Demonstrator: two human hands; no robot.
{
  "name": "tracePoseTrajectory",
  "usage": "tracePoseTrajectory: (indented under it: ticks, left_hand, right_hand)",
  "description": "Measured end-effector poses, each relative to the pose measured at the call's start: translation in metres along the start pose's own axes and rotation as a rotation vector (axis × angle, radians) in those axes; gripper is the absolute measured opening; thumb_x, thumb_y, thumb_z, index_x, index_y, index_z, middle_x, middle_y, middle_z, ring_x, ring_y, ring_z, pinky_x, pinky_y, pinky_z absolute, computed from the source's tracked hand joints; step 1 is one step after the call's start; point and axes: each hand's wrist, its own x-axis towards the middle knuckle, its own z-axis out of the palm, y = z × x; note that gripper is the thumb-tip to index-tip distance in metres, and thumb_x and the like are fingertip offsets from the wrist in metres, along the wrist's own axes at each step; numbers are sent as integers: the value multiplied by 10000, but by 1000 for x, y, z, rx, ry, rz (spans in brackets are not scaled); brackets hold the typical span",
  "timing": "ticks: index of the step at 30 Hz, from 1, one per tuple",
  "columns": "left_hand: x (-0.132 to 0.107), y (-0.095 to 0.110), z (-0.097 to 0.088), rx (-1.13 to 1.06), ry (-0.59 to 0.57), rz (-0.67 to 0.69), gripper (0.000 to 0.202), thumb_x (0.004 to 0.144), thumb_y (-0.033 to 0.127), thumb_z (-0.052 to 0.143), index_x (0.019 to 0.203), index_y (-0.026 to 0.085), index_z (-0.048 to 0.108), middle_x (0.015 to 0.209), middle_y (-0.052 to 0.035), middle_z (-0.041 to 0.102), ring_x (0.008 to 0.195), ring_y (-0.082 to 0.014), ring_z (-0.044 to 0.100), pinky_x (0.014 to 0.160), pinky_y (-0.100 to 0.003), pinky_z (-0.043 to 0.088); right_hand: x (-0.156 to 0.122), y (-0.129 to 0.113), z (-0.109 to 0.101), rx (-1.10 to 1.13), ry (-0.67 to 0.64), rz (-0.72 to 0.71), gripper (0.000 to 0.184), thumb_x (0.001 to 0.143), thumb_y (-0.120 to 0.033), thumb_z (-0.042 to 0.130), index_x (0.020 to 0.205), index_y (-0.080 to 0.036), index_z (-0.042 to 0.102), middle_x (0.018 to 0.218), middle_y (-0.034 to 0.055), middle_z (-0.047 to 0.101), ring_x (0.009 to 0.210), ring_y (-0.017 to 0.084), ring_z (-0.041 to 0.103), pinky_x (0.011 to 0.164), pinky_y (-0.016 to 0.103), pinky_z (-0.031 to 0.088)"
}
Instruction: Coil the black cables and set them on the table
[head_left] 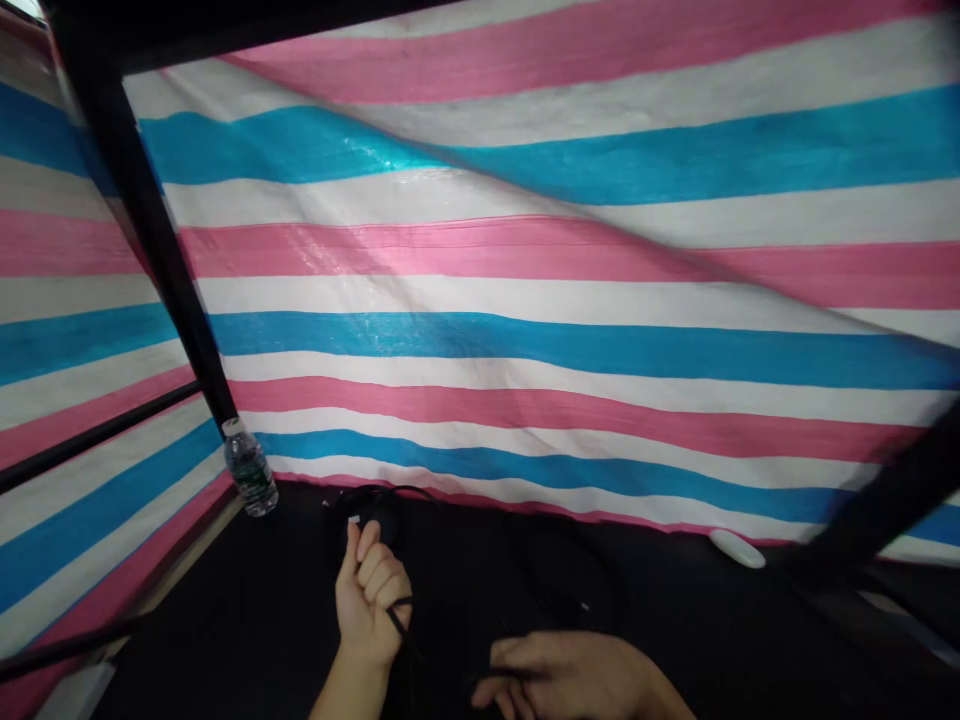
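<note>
My left hand is raised at the lower middle, its fingers curled round a black cable. A small pale tip, which looks like a plug, shows above the thumb. Lower and to the right, my right hand is closed on a thin dark length that looks like cable. Against the black surface I cannot tell whether one cable runs between both hands. Behind my left hand lies a coiled black cable. Another dark coil with a small light end rests beyond my right hand.
A clear plastic bottle with a white cap stands at the back left corner of the black table. A white rounded object, like a computer mouse, lies at the back right. Black frame posts and striped sheeting enclose the table.
</note>
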Motion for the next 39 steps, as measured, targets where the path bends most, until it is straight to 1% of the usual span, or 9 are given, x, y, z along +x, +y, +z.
tracePoseTrajectory:
  ticks: [3,6,12,20,24,27,30,33,39]
  left_hand:
    - [-3,11,-1,125,-7,102,588,961,393,623,648,220,156,544,117,-17,474,-26,-175,309,-133,-74]
    - [-5,24,-4,230,-62,113,673,912,435,685,647,224,104,526,113,-23,463,-20,-177,311,-167,-120]
    - [-6,24,4,243,-64,175,639,930,402,663,644,215,123,559,96,104,452,-20,-124,304,-162,-74]
    - [-1,6,-2,188,-278,-429,570,917,352,692,636,221,214,534,110,164,418,-16,-33,326,-120,-9]
    - [-6,0,-17,293,-435,-718,627,819,475,784,573,205,274,447,114,196,370,-6,4,307,-121,11]
    - [-6,-5,-15,323,-390,-746,566,819,465,791,596,190,350,459,115,241,375,-2,20,308,-103,32]
    - [-3,-4,-7,349,-278,-755,510,799,455,817,656,179,414,484,121,268,390,3,35,320,-90,35]
    - [-2,-2,-3,420,-276,-883,455,773,461,840,731,178,487,490,126,271,402,-5,35,333,-95,16]
    - [-3,-13,-7,446,-266,-990,546,753,668,761,754,200,480,486,119,257,408,-18,30,339,-116,7]
  right_hand:
    - [8,0,-6,99,208,1,785,919,-798,311,882,-154,757,698,28,565,648,152,514,638,290,412]
    - [19,6,-9,-87,624,38,561,869,-714,576,771,-167,652,639,-37,472,602,114,433,570,246,335]
    - [28,17,2,115,241,28,478,853,-622,665,940,-152,660,660,-13,609,510,96,512,447,201,327]
    - [37,15,11,567,630,-335,427,871,-596,683,787,-199,550,584,-66,431,430,61,332,401,201,209]
    - [45,1,24,655,802,-477,431,852,-541,718,679,-201,516,683,-23,435,591,114,419,525,250,378]
    - [44,-6,28,682,882,-572,388,865,-482,713,666,-202,533,685,-16,433,620,125,409,577,269,391]
    - [34,-9,19,686,935,-590,200,858,-403,729,887,-218,661,589,-55,378,540,110,323,519,250,309]
    - [24,-8,7,599,971,-570,289,844,-392,746,1059,-207,689,505,-88,328,493,103,285,499,248,272]
    - [18,-10,11,505,1000,-429,365,804,-456,800,1083,-247,693,726,3,620,617,129,524,529,256,400]
